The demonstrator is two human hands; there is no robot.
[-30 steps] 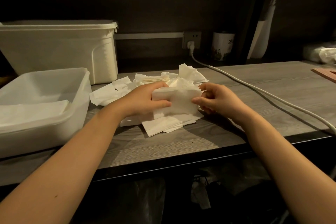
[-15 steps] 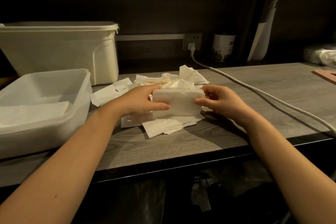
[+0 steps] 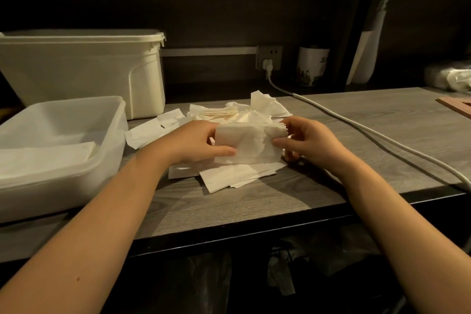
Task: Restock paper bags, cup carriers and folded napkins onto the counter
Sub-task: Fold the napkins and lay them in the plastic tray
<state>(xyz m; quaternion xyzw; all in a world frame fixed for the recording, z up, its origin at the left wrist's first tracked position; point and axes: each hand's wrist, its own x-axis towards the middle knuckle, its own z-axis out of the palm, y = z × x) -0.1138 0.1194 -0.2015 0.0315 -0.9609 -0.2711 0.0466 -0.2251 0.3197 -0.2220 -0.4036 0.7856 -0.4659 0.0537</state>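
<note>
Two white plastic containers sit at the left of the frame. The nearer one, an open tub (image 3: 63, 160) at the middle left, holds a flat layer of white napkins (image 3: 46, 158) along its near side; how many I cannot tell. Behind it, at the upper left, stands a taller bin (image 3: 84, 71) with its lid on, so its contents are hidden. A white cup (image 3: 312, 66) with a dark print stands at the upper right of centre, against the back wall; its inside cannot be seen.

In the middle of the frame, two hands hold one stack of folded napkins (image 3: 247, 144) upright on edge, just above the loose pile of napkins (image 3: 237, 176) spread on the grey counter (image 3: 254, 206). The left hand (image 3: 196, 141) grips the stack's left end, thumb across the front and fingers behind. The right hand (image 3: 305, 140) pinches the right end, thumb in front, fingers curled together behind. One white cable (image 3: 369, 135) runs from a wall socket (image 3: 269, 57) across the counter to the right edge.
</note>
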